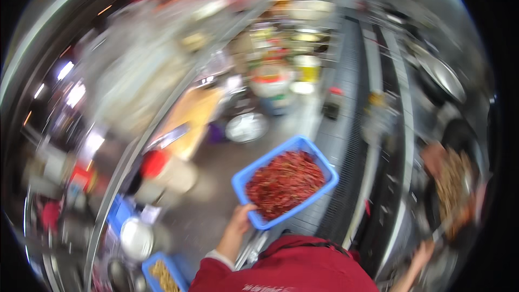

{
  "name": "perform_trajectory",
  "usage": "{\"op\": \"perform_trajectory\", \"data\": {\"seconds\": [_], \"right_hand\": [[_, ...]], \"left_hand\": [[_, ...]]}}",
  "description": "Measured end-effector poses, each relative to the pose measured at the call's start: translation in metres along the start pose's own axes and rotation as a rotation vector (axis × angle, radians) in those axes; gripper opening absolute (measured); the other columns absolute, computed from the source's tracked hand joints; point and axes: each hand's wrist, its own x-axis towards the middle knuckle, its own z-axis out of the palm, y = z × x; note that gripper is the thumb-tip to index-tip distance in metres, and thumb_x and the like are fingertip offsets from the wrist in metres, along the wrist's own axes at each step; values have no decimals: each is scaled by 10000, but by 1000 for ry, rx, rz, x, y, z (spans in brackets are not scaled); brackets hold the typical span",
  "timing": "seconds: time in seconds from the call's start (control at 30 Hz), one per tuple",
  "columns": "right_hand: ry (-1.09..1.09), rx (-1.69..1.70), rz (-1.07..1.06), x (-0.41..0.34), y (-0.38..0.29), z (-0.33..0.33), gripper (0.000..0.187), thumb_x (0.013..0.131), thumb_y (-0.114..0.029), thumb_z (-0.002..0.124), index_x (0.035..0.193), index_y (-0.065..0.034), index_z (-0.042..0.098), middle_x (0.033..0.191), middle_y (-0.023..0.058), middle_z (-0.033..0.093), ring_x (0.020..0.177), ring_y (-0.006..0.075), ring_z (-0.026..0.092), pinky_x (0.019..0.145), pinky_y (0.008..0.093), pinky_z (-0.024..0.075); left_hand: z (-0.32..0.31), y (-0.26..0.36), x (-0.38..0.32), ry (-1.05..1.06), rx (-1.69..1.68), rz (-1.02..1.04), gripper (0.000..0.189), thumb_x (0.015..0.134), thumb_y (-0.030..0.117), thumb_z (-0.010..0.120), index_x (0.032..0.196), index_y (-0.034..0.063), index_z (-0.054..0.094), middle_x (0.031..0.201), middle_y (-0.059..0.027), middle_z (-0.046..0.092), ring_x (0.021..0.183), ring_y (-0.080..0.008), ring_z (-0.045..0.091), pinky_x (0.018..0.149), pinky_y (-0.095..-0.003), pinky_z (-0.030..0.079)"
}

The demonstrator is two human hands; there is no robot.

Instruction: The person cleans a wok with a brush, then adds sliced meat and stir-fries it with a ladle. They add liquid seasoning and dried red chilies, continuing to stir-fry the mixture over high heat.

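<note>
My left hand (242, 215) grips the near left corner of a blue plastic basket (240, 186). The basket is heaped with small dark-red pieces that look like cut dried chillies (286, 182). It is held slightly tilted in front of my red jacket, over the aisle floor, with its right side unsupported by any visible hand. My right hand is out of view. At the far right a bare forearm and hand (423, 251), apparently another person's, hold a long utensil at a wok with brown strips (452, 186).
A cooking range with an empty wok (440, 71) runs along the right, beside a floor grate (344, 178). On the left, a metal-edged counter (121, 170) stands by a red-lidded tub (156, 164) and a board with a cleaver (174, 136). Bowls and jars stand farther off, blurred.
</note>
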Motion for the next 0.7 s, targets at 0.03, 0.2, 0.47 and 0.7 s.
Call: {"op": "perform_trajectory", "data": {"seconds": [0.03, 0.2, 0.47, 0.7], "right_hand": [[79, 82, 65, -23, -7, 15, 505, 914, -168, 657, 1388, -142, 487, 823, 14, 584, 530, 93, 477, 424, 240, 378], [50, 130, 88, -67, -79, 48, 651, 869, -17, 581, 1485, -111, 395, 744, 16, 557, 494, 95, 483, 397, 252, 381], [79, 278, 170, -94, -96, 31, 612, 856, -13, 648, 1438, -57, 462, 700, 23, 576, 499, 109, 529, 421, 279, 392], [299, 141, 168, -120, -100, 42, 667, 849, -12, 654, 1476, -14, 426, 747, 44, 587, 519, 129, 545, 478, 289, 439]], "left_hand": [[21, 0, 10, -56, -65, 32, 291, 846, 99, 652, 1111, -21, 670, 1006, -135, 718, 882, -269, 705, 824, -441, 589], [215, 47, 22, -448, 27, 90, 590, 874, 183, 584, 1419, -12, 467, 1335, -173, 609, 1197, -339, 611, 1055, -495, 491], [535, 70, 81, -969, 257, 90, 563, 910, 216, 570, 1413, -18, 474, 1332, -172, 612, 1182, -323, 624, 1039, -458, 503], [783, -23, 79, -1215, 595, 702, 467, 859, 207, 658, 1259, -26, 597, 1038, -93, 668, 926, -159, 609, 851, -316, 499]]}}
